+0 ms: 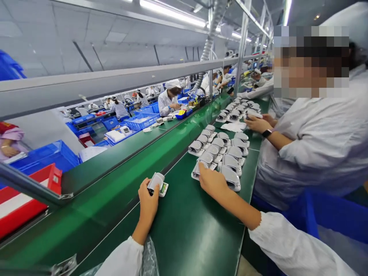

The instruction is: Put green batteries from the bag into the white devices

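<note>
A small grey-and-white plastic device housing [156, 181] is in my left hand [148, 199], held between thumb and fingers just above the green bench. A bit of green circuit board shows at its right side. My right hand [212, 180] reaches to the near end of several rows of similar housings [212, 149]. Its fingers are closed on the front-left housing [196, 173] of that group, which still rests among the others. The fingertips are partly hidden behind the hand.
A green conveyor belt [115, 191] runs along the bench's left. At right, a co-worker [313, 145] in white handles a part beside more housings [237, 109]. Red [54, 178] and blue bins [61, 151] stand left. A metal rail [115, 82] crosses above the belt.
</note>
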Tool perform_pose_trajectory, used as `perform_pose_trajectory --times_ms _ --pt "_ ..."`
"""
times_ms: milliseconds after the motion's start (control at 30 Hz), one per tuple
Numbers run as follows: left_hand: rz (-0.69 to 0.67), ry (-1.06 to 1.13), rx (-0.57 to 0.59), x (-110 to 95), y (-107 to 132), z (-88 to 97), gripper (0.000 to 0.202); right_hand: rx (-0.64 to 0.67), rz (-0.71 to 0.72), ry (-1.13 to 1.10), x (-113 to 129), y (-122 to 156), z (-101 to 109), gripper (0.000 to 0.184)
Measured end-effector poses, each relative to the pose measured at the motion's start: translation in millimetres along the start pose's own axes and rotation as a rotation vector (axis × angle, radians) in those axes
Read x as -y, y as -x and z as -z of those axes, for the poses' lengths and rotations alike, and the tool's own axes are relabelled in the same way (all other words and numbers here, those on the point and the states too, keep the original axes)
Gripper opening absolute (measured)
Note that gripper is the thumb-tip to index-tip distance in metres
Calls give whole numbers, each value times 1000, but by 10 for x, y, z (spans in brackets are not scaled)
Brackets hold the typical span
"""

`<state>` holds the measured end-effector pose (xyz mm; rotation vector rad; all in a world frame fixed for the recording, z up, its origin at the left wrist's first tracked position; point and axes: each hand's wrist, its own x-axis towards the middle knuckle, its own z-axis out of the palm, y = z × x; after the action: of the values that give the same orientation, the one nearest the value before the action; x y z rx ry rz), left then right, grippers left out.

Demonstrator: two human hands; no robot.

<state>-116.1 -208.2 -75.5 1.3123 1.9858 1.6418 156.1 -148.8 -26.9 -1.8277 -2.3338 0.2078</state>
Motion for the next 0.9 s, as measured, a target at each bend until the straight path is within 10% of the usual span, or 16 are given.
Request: perform_pose_trajectory --times_ms 200,367,667,900 --pt "-242 353 90 -167 234 59 52 -205 209 -324 421 -154 -165 37" --pt "-57 619 177 -158 275 42 71 -320 454 -976 1098 -214 -281 40" --pt "187 618 153 -115 -11 46 108 229 456 -1700 1283 -223 -477 54" --pt "245 852 105 -139 -24 73 58 748 185 -2240 1249 -126 -458 36"
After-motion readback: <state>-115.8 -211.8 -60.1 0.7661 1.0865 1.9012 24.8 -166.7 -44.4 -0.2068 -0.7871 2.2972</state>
